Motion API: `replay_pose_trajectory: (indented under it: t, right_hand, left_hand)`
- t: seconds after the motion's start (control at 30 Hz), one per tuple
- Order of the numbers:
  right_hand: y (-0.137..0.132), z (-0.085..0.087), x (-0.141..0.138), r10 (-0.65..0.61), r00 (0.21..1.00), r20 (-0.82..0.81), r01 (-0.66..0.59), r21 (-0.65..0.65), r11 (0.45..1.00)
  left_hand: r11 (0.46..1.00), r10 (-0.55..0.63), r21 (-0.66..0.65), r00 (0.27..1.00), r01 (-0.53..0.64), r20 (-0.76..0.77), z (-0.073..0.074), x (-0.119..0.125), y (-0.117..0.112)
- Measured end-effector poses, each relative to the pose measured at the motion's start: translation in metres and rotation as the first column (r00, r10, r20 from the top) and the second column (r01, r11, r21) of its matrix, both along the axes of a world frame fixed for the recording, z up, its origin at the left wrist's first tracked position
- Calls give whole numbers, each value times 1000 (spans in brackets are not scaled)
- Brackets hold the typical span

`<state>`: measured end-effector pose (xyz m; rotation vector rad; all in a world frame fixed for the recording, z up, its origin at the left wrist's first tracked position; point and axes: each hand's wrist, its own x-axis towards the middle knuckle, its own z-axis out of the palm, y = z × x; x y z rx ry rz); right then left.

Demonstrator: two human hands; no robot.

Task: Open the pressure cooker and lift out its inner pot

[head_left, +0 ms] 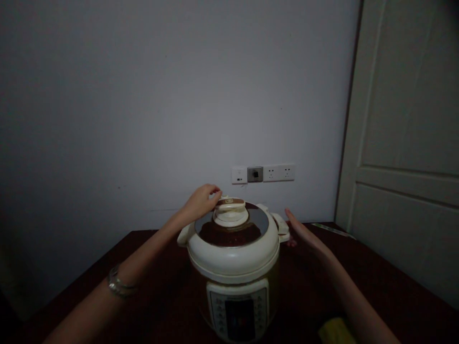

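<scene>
A cream electric pressure cooker point(233, 263) stands upright in front of me, its lid on and its control panel point(238, 313) facing me. On top of the round lid sits a raised lid handle point(230, 205) with a brown inlay. My left hand point(203, 199) reaches over from the left, its fingers curled at the handle's left rear end; their tips are partly hidden. At the right side handle point(280, 227), my right hand point(303, 231) is held edge-on with the thumb raised and apart. Its other fingers are mostly hidden below and behind that side handle.
The cooker rests on a dark reddish-brown table point(154, 277) against a plain wall. Wall sockets point(278, 172) and a grey switch plate point(255, 174) are behind it. A thin patterned strip point(333, 230) lies at the back right. Something yellow point(336, 331) is at the lower right, beside a pale door point(409, 200).
</scene>
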<state>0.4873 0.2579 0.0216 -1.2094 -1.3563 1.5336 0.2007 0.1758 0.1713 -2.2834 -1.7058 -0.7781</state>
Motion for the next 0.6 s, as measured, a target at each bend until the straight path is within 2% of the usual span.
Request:
replay_pose_trajectory:
  t: [0.1,0.23,0.33,0.6]
  right_hand:
    - [0,7,7,-78,997,-16,78,-39,996]
    - [0,15,17,-89,995,-47,88,-21,996]
    - [2,15,22,-93,994,-62,93,-1,996]
    - [5,14,23,-122,986,-117,127,42,991]
  left_hand:
    - [995,-89,-42,994,86,-57,-5,31,11]
    - [996,3,-84,979,-20,-206,-20,53,14]
    - [996,81,-10,962,-87,-260,-26,56,11]
    - [998,63,-11,970,-68,-233,-26,52,13]
